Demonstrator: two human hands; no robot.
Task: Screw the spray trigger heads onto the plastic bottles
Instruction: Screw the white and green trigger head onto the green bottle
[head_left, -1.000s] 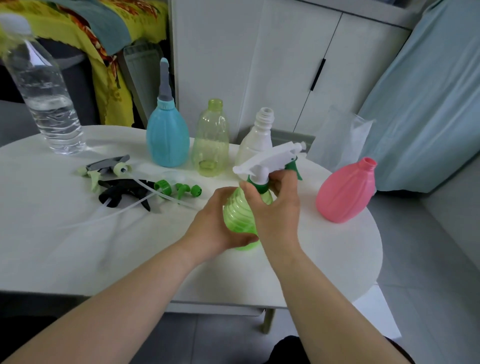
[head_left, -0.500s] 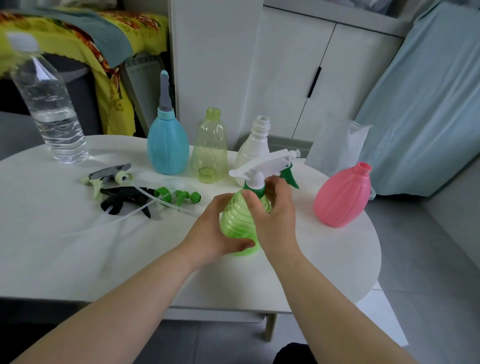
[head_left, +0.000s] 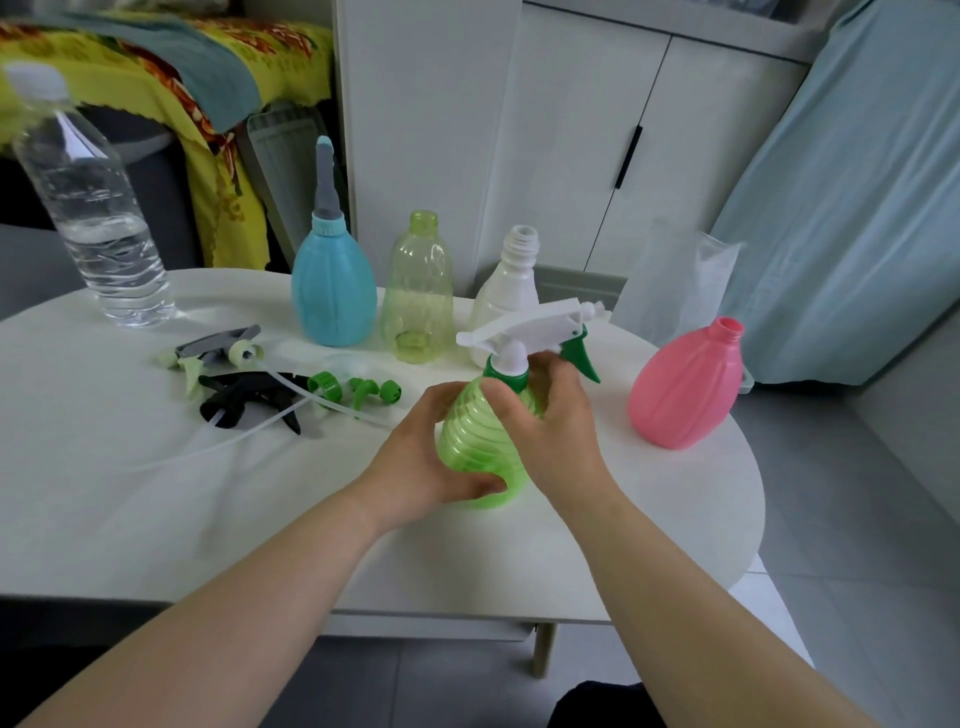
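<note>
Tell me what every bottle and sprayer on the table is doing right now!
Green bottle: upright, held by the left hand, white trigger head on its neck.
Right hand: grip at the green collar.
Blue bottle: upright, grey nozzle cap on.
Yellow-green bottle: upright, neck open.
White bottle: upright, neck open.
Pink bottle: leaning, neck open.
Water bottle: capped, partly full.
Loose trigger heads: lying unattached.

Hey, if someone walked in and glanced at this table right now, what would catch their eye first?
Probably the bright green bottle at the table's near middle, gripped by the left hand while the right hand grasps the collar of its white spray head. Next, the pink bottle standing open-necked at the right, and the blue bottle at the back. Loose trigger heads lie in a tangle to the left.
</note>
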